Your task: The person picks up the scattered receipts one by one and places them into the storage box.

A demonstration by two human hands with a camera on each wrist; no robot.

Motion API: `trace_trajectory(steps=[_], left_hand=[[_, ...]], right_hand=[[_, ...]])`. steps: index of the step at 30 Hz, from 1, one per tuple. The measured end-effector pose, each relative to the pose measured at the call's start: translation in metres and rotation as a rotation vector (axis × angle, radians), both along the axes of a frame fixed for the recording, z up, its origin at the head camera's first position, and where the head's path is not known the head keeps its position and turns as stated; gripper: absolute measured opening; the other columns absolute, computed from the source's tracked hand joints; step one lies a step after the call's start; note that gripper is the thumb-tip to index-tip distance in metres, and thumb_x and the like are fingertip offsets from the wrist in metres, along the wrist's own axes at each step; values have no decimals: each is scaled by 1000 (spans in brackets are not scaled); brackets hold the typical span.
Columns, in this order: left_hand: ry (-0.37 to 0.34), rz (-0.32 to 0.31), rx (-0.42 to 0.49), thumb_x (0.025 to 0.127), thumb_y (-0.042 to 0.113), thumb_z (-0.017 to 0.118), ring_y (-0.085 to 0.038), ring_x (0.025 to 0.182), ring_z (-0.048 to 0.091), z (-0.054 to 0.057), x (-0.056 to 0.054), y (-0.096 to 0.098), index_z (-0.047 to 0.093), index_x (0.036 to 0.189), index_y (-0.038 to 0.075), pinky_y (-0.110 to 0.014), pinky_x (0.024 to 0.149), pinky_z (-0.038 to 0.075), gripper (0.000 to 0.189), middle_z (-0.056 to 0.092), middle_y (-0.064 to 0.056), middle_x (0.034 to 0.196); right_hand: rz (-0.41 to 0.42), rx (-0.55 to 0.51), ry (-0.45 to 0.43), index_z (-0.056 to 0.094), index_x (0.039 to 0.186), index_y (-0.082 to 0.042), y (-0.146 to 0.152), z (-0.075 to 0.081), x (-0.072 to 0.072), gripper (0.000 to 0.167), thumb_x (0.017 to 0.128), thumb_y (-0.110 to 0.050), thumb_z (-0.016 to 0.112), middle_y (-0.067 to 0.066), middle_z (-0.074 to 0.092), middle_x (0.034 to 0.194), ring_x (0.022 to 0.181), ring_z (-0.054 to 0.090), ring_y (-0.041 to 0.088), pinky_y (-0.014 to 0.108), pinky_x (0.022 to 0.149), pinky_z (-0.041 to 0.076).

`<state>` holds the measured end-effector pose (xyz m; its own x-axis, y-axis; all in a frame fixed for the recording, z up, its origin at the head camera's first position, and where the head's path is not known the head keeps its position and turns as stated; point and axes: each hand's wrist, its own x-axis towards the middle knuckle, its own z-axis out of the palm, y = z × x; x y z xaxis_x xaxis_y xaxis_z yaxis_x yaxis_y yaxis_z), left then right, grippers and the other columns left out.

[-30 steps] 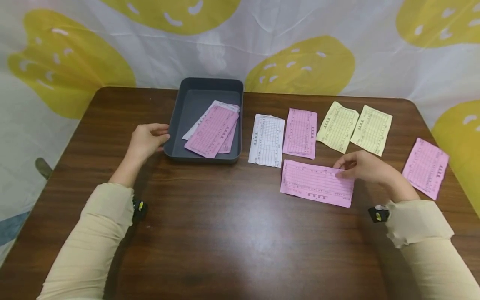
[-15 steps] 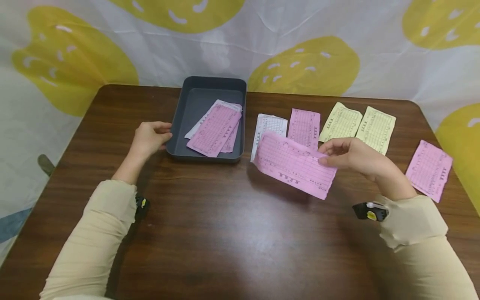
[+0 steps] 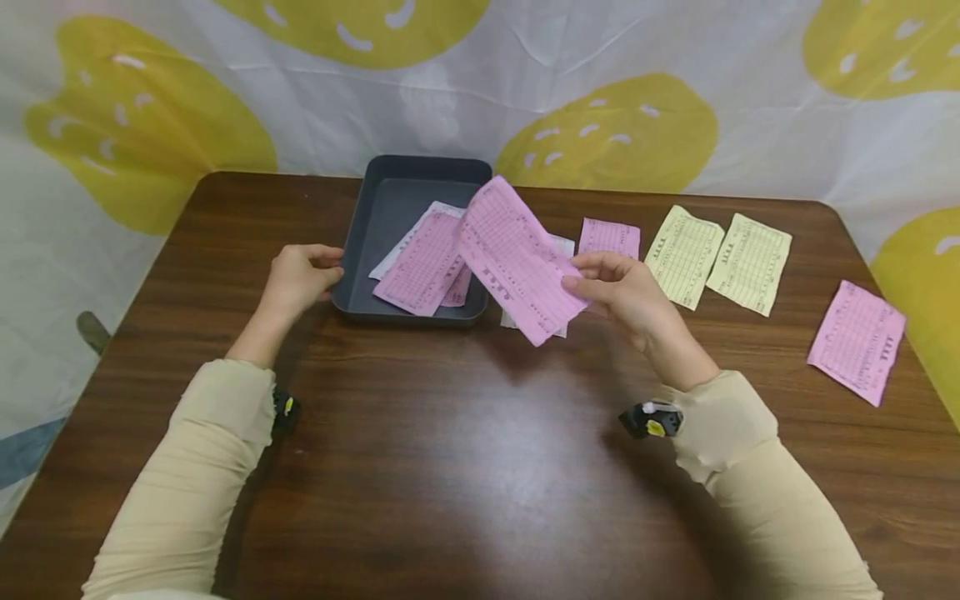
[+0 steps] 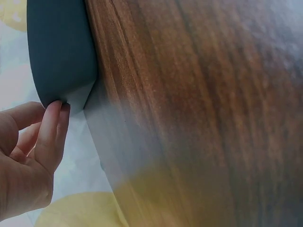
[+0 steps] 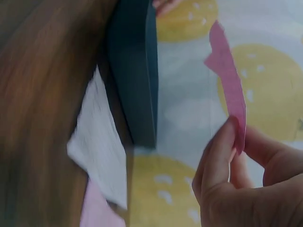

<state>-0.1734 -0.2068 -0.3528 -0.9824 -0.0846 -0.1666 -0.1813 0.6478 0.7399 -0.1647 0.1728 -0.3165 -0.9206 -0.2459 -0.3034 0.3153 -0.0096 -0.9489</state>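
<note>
Pinching a raised pink slip (image 3: 513,258) by its edge, the right hand (image 3: 633,296) should grip lightly; the left hand (image 3: 295,279), pinching the tray (image 3: 405,190) beside it, should brace.

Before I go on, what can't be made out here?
Head: most of the white slip beside the tray, hidden by the held pink slip.
Head: pink slip's fine print, too small to read.
Left wrist: tray's inside, hidden by its wall.
Right wrist: most of the left hand, past the top edge.
</note>
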Motion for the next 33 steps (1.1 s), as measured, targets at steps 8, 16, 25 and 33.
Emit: trace_trajectory(steps=[8,16,25,33], left_hand=[[-6,-4,-6,92,6,57,-31,89,68,0,0,0,58,127,-5,-17,59,57,36,61,-28,124],[10,-1,-6,92,5,57,-23,79,69,-2,0,-1,59,125,-6,-12,54,53,35,61,-28,122],[9,-8,-12,92,4,57,-19,73,69,0,1,1,59,125,-7,-16,54,55,35,62,-29,121],[17,-7,-19,92,4,57,-19,71,69,-1,0,0,59,125,-6,-17,54,56,35,62,-29,121]], right_hand=[[-80,-5,2,60,110,-2,-55,-22,-10,24,87,5,62,-8,59,75,68,60,2,13,64,55],[-144,-11,65,56,119,10,-94,-32,-25,35,84,8,63,-9,56,68,61,54,1,12,56,51],[-165,111,113,60,117,10,-117,-43,-35,35,83,7,65,-8,52,69,60,50,0,10,53,47],[-159,291,272,67,108,7,-129,-46,-37,30,79,6,68,-4,54,72,66,48,2,8,58,42]])
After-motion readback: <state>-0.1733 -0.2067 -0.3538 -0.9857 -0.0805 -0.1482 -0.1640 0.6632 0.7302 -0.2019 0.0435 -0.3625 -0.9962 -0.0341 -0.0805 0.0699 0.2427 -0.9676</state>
